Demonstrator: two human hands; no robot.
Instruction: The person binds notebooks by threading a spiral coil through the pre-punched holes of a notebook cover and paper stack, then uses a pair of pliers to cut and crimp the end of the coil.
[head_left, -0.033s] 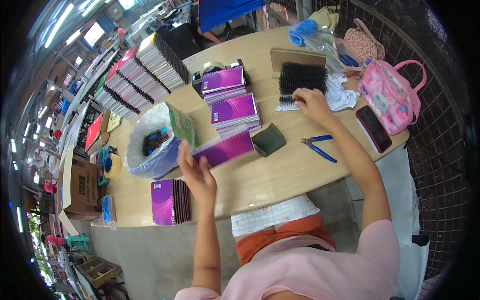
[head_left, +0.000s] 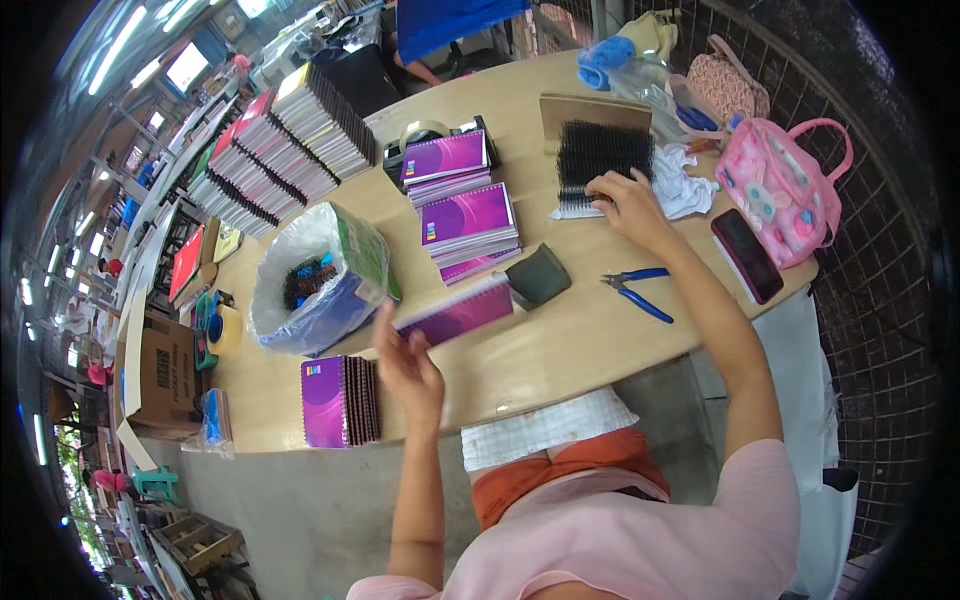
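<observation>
Two hands are at work on the tabletop (head_left: 560,350). My left hand (head_left: 408,368), low and left of centre in the frame, has its fingers closed on the end of a purple notebook (head_left: 458,312), which lies tilted just beside the bag (head_left: 320,275) of scraps. My right hand (head_left: 625,205), upper right of centre, rests with fingers curled on the bundle of black spiral coils (head_left: 600,150); I cannot tell whether they pinch one. Between my hands, at the centre of the frame, stand two stacks of notebooks (head_left: 465,220), with a dark green pouch (head_left: 538,275) just below them. Blue pliers (head_left: 635,288) lie near my right forearm. A finished pile (head_left: 340,400) sits at the lower left tabletop edge.
</observation>
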